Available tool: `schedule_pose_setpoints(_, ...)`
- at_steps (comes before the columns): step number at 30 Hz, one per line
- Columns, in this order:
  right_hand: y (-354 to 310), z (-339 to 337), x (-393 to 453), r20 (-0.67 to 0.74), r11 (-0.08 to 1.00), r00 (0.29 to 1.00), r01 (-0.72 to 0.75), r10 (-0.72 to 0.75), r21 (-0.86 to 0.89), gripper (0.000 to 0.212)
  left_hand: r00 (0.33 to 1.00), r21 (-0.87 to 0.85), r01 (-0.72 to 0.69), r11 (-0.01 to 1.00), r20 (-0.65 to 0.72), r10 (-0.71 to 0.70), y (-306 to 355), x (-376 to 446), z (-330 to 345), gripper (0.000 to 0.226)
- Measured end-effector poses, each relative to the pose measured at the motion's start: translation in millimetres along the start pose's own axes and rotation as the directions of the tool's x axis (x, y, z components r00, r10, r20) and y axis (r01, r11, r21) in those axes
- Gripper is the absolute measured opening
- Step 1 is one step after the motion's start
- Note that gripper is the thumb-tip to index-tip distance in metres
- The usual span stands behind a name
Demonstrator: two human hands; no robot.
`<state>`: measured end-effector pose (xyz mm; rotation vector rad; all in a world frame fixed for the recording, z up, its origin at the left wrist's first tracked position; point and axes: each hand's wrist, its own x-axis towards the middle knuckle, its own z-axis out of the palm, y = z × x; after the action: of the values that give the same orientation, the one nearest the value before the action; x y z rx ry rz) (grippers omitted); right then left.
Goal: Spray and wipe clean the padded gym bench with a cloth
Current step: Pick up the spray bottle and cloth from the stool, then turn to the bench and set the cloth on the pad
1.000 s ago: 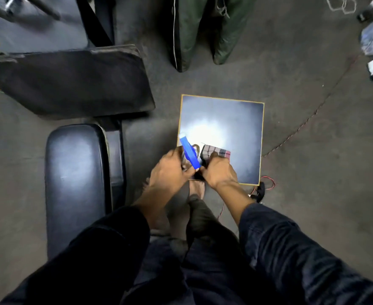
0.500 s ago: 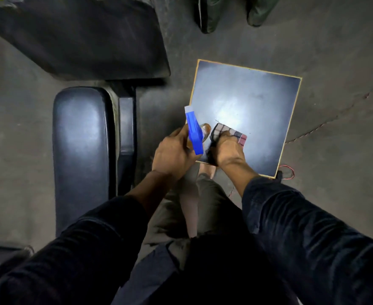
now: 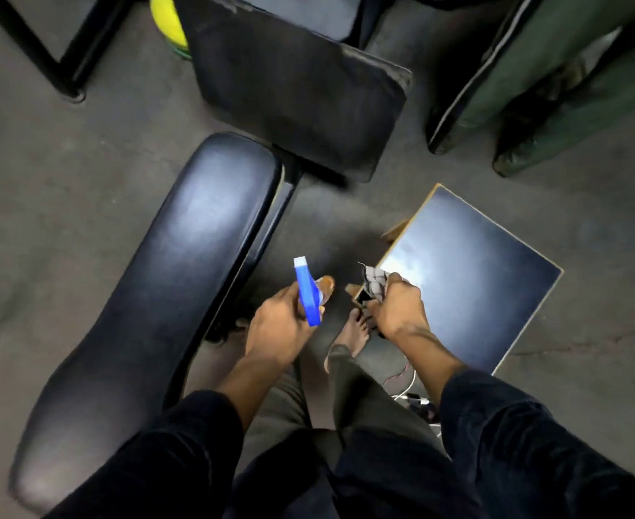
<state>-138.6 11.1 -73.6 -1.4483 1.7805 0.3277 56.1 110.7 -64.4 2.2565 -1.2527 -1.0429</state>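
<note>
The padded gym bench [image 3: 166, 279] is a long glossy black pad running from lower left to upper middle. Beside its right edge, my left hand [image 3: 276, 327] grips a spray bottle [image 3: 307, 294] with a blue trigger head and an amber body, nozzle pointing up and away. A short gap to the right, my right hand [image 3: 396, 307] is closed on a bunched checked cloth [image 3: 374, 280], held over the near corner of the blue board. Neither hand touches the bench.
A blue square board with a tan edge [image 3: 473, 290] lies on the floor at right. A tilted black back pad [image 3: 301, 103] sits beyond the bench. Green bags [image 3: 555, 76] stand at upper right, a black frame [image 3: 46, 50] upper left. Cables [image 3: 413, 395] lie near my bare foot [image 3: 355, 333].
Both hands have lifted off the blue board and drawn apart. The spray bottle has moved left toward the bench. The view has swung, so the bench now fills more of the frame.
</note>
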Motion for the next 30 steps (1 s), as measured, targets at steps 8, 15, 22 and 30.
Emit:
schedule_pose_setpoints(8, -136, 54, -33, 0.116, 0.942, 0.969, 0.242, -0.22, -0.232, 0.039, 0.957, -0.216, 0.221, 0.951, -0.139, -0.254, -78, -26, -89, 0.042)
schedule_pose_setpoints(15, -251, 116, -63, 0.263, 0.802, 0.887, 0.457, -0.38, -0.384, 0.038, 0.872, -0.375, 0.325, 0.868, -0.237, -0.429, -154, -44, -155, 0.049)
schedule_pose_setpoints(22, -340, 190, -83, 0.457, 0.6, 0.737, 0.673, -0.497, -0.433, 0.027, 0.746, -0.542, 0.373, 0.753, -0.308, -0.591, -241, -51, -189, 0.044)
schedule_pose_setpoints(30, -390, 296, -67, 0.671, 0.365, 0.603, 0.797, -0.432, -0.481, 0.05, 0.597, -0.562, 0.502, 0.657, -0.324, -0.734, -302, -70, -164, 0.046)
